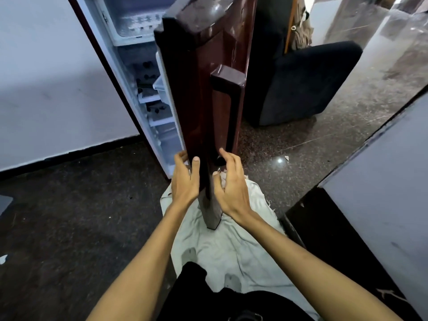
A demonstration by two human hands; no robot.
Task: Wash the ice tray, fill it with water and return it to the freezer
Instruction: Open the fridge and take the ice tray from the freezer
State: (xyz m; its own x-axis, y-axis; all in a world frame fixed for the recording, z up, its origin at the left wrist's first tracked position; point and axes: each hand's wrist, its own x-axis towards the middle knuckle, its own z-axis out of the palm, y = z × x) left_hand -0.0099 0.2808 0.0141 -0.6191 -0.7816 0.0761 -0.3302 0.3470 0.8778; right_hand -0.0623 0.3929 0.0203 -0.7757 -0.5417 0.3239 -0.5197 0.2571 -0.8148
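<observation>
A dark red fridge door stands part open, edge-on to me, with a long handle on its face. My left hand grips the door's lower edge, fingers wrapped around the inner side and thumb on the front. My right hand hovers by the handle's lower end with fingers spread and curled, holding nothing. Behind the door the white freezer compartment shows at the top, with an ice tray inside. White shelves sit below.
A pale cloth lies on the dark speckled floor under the door. A dark armchair stands to the right behind the fridge. A grey counter side rises at the right. A white wall is at the left.
</observation>
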